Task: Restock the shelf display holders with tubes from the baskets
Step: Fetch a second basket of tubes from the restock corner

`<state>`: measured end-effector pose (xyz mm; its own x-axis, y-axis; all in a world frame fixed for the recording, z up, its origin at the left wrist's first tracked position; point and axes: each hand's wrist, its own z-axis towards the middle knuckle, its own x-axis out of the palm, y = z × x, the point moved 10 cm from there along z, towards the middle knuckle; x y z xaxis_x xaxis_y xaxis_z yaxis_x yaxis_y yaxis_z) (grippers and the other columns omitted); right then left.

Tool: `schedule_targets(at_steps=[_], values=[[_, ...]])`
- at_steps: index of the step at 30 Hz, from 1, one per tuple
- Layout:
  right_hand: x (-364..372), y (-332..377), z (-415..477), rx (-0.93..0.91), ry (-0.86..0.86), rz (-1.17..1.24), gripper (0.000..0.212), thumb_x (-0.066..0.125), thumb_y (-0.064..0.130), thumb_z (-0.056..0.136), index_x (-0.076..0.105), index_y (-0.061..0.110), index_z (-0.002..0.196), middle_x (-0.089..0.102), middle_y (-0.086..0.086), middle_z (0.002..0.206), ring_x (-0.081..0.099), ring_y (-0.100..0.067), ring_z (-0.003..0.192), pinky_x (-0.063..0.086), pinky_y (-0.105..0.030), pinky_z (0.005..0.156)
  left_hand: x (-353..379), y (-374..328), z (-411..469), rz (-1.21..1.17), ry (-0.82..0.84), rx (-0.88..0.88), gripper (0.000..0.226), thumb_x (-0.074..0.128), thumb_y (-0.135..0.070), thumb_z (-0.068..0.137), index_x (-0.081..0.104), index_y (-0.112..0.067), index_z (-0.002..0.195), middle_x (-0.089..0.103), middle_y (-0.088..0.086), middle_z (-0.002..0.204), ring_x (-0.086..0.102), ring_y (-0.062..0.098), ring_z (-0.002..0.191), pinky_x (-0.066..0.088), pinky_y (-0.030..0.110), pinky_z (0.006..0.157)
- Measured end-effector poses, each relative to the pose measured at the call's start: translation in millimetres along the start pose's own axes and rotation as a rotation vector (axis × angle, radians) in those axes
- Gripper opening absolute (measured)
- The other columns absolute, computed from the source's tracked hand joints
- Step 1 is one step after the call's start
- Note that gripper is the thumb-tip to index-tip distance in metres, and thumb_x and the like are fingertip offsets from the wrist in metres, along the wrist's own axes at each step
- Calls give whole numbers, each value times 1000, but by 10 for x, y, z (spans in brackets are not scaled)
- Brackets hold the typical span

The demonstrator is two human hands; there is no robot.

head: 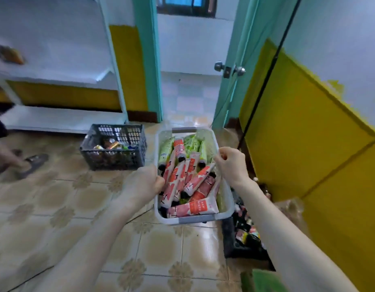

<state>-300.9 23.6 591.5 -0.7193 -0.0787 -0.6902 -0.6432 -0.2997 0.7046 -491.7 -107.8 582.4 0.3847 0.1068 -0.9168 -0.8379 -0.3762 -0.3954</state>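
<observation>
White shelf boards (56, 74) stand at far left, and no display holders can be made out on them. A black crate (114, 148) of mixed goods sits on the tiled floor (66, 207) just in front. Next, the left grip (140, 184) curls round the left rim of the pale basket (195, 220), which is heaped with pink tubes (193, 208) and, at its far end, green tubes (166, 149); the right grip (233, 163) clenches the opposite rim, so the load sits balanced between both, probably for carrying towards the shelf; a second dark crate (241, 239) lies on the floor beneath the right forearm.
</observation>
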Motion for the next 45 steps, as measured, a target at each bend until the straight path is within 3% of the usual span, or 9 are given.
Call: schedule_targets(at_steps=[4, 8, 11, 17, 26, 30, 33, 37, 45], values=[[791, 876, 66, -147, 131, 20, 27, 52, 10, 88, 54, -9, 69, 48, -21, 64, 38, -21, 61, 23, -32, 55, -490, 906, -251, -110, -113, -160, 30, 47, -18, 92, 32, -15, 66, 42, 1, 65, 44, 19, 59, 30, 31, 49], [1550, 1768, -29, -253, 229, 58, 28, 52, 7, 88, 48, -3, 63, 39, -13, 59, 31, -17, 57, 20, -27, 49, -890, 1867, -500, -203, -194, -300, 24, 49, -14, 90, 37, -12, 69, 48, 7, 70, 54, 32, 74, 41, 37, 62], [2108, 2393, -146, -337, 283, 87, 27, 53, 7, 87, 45, 2, 62, 37, -9, 60, 30, -15, 56, 20, -27, 50, -1201, 2494, -732, -218, -263, -395, 26, 48, -16, 91, 36, -15, 68, 47, 2, 69, 48, 20, 65, 31, 27, 51], [3100, 3513, -421, -488, 399, 108, 32, 50, 4, 85, 35, 10, 56, 32, -2, 54, 26, -12, 51, 16, -24, 46, -1663, 3686, -1144, -234, -378, -561, 13, 50, -18, 84, 55, -6, 85, 61, 11, 77, 57, 31, 74, 45, 39, 65], [4684, 4759, -443, -663, 643, 149, 33, 50, 4, 83, 33, 10, 56, 34, -2, 55, 31, -16, 56, 23, -31, 53, -2135, 4939, -1304, -238, -557, -813, 12, 51, -12, 88, 48, -12, 77, 49, -1, 64, 50, 19, 62, 32, 27, 50], [5362, 5278, -310, -735, 753, 161, 21, 49, 5, 83, 48, -3, 64, 41, -10, 62, 35, -17, 60, 27, -29, 55, -2342, 5411, -1155, -271, -633, -893, 10, 52, -7, 87, 55, 0, 80, 56, 16, 68, 57, 33, 68, 44, 39, 61], [5700, 5690, -227, -811, 804, 182, 25, 49, 5, 84, 39, 2, 61, 37, -9, 61, 31, -17, 59, 25, -30, 56, -2487, 5705, -1065, -242, -635, -1002, 14, 52, -10, 88, 56, 1, 79, 49, 10, 65, 51, 29, 69, 44, 38, 66], [6183, 6350, -140, -944, 868, 181, 24, 49, 5, 84, 40, 4, 62, 41, -11, 62, 34, -18, 61, 25, -31, 57, -2768, 6141, -919, -227, -723, -1106, 28, 52, -9, 88, 39, -14, 63, 42, 2, 60, 41, 17, 55, 32, 27, 50], [7086, 7375, -118, -1063, 952, 195, 36, 50, 3, 83, 28, 10, 55, 28, -1, 54, 27, -16, 56, 20, -32, 54, -3194, 7178, -770, -202, -751, -1247, 18, 55, -17, 88, 55, 1, 90, 62, 20, 78, 59, 31, 70, 48, 34, 62]])
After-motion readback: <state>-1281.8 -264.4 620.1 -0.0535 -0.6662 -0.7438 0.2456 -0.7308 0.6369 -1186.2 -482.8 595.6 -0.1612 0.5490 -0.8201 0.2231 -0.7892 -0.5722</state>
